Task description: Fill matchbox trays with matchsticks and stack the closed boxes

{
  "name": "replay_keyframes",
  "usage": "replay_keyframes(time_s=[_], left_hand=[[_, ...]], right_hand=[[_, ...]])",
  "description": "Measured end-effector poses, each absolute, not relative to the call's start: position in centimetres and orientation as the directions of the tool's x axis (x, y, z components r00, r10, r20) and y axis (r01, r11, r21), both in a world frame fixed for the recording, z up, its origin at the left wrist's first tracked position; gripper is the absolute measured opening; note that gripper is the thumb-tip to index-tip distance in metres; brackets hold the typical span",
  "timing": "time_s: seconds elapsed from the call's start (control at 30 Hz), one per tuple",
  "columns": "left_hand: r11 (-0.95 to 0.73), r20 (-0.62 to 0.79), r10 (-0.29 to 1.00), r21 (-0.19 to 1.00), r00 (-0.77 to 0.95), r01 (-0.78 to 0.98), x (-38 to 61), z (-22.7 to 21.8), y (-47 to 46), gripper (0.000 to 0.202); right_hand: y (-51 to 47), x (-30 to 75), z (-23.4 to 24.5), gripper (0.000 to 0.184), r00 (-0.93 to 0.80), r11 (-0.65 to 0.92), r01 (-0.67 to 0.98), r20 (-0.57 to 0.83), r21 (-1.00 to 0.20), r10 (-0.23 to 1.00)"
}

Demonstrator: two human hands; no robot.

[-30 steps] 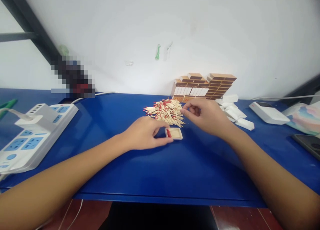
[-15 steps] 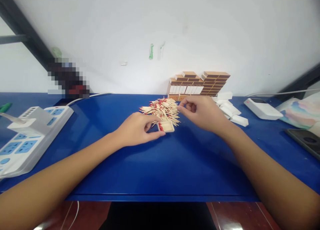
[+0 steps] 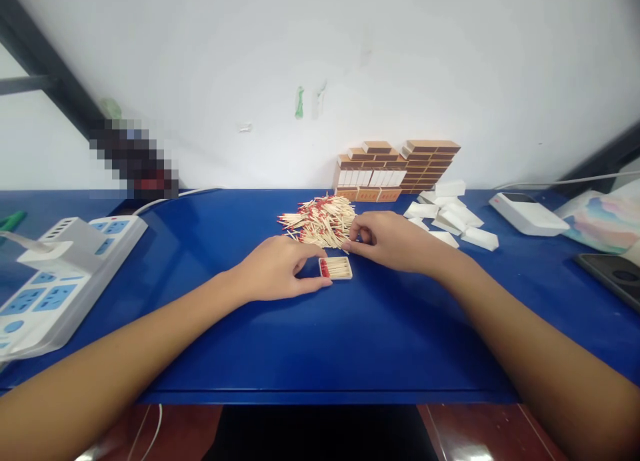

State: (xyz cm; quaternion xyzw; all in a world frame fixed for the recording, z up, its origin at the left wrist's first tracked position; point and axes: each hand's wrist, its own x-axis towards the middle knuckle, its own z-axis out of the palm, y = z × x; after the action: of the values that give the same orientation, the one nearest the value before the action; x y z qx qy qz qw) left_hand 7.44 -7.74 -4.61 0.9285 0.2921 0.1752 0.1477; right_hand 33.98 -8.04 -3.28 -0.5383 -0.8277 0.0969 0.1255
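Observation:
My left hand (image 3: 280, 269) grips a small white matchbox tray (image 3: 350, 275) at its left end, thumb on the near side and index finger on the far side. Red-tipped matches (image 3: 337, 267) lie side by side in the tray, heads to the left. Just beyond sits a loose heap of matches (image 3: 323, 221) on the blue table. My right hand (image 3: 393, 241) is at the heap's right edge, thumb and fingers pinched together. Whatever may be between those fingertips is too small to make out.
Brown matchboxes (image 3: 430, 164) are stacked against the wall, with white trays (image 3: 373, 179) upright among them. Several white trays (image 3: 455, 217) lie loose at right, near a white device (image 3: 530, 215) and a phone (image 3: 610, 274). A power strip (image 3: 120, 237) is on the left.
My right hand has moved left and nearer to me, toward the tray. The tray and my left hand have shifted slightly toward me, away from the heap.

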Motion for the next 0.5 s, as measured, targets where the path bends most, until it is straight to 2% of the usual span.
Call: replay_keyframes(time_s=[0.3,0.5], left_hand=[[-0.784,0.243,0.604,0.348,0.759,0.513,7.26,-4.44,-7.51,0.04],[-0.792,0.262,0.598,0.338,0.757,0.509,7.21,-4.49,-7.43,0.038]], right_hand=[[-7.92,34.04,-3.35,0.016,-0.361,0.343,0.867,0.017,-0.362,0.932],[-7.71,34.7,-3.35,0.015,-0.36,0.344,0.878,0.014,-0.333,0.933]])
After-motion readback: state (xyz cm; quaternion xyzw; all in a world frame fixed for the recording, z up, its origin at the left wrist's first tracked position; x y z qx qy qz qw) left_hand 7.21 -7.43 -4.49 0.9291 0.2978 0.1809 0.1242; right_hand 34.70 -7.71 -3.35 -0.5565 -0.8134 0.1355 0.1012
